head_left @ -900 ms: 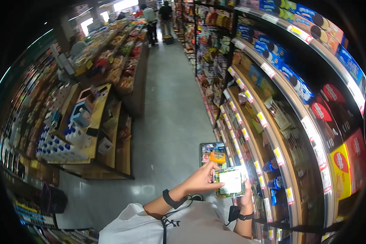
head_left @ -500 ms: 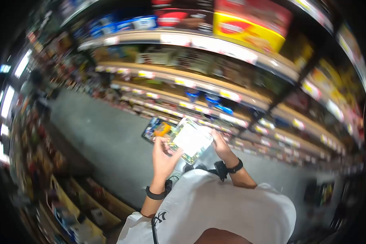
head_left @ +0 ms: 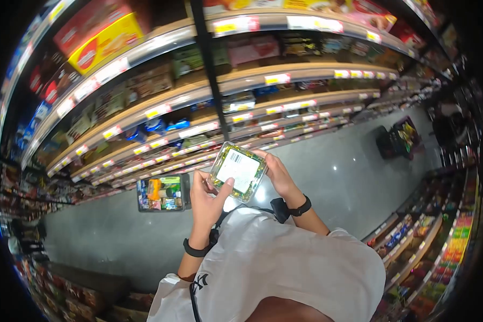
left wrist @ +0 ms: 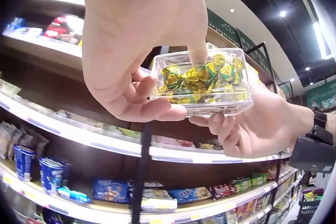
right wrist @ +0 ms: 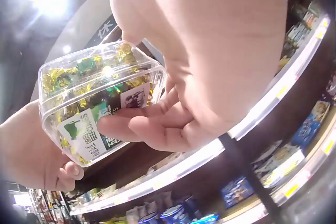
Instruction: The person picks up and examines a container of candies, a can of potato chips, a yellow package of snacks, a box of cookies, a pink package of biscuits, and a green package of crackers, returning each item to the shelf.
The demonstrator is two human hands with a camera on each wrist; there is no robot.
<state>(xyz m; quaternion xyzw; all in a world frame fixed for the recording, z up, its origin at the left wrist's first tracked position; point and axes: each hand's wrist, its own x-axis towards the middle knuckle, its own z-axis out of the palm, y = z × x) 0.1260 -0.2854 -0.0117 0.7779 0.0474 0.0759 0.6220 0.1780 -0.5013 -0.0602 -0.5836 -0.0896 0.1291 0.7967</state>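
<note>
A clear plastic box of dried beef cubes [head_left: 239,170], with a white barcode label facing up, is between the two hands in front of the chest. My left hand [head_left: 203,206] grips its left side, thumb lying on the label and fingers round the lower edge. On the opposite side, my right hand [head_left: 278,174] holds the box by its edge. Gold and green foil-wrapped pieces [left wrist: 202,79] show through the plastic in the left wrist view. In the right wrist view, fingers [right wrist: 152,124] of the right hand press against a printed green-and-white label [right wrist: 86,132].
Shelves of packaged snacks [head_left: 169,110] run along the aisle ahead. A dark shopping basket [head_left: 187,192] filled with goods stands on the grey floor [head_left: 118,231] to the left. Another dark basket [head_left: 385,144] is farther right, and lower shelving [head_left: 413,257] lies behind at right.
The head view has swung right, from looking down the aisle to facing the shelves. Both hands keep hold of the box, and the filled basket now shows farther left of them.
</note>
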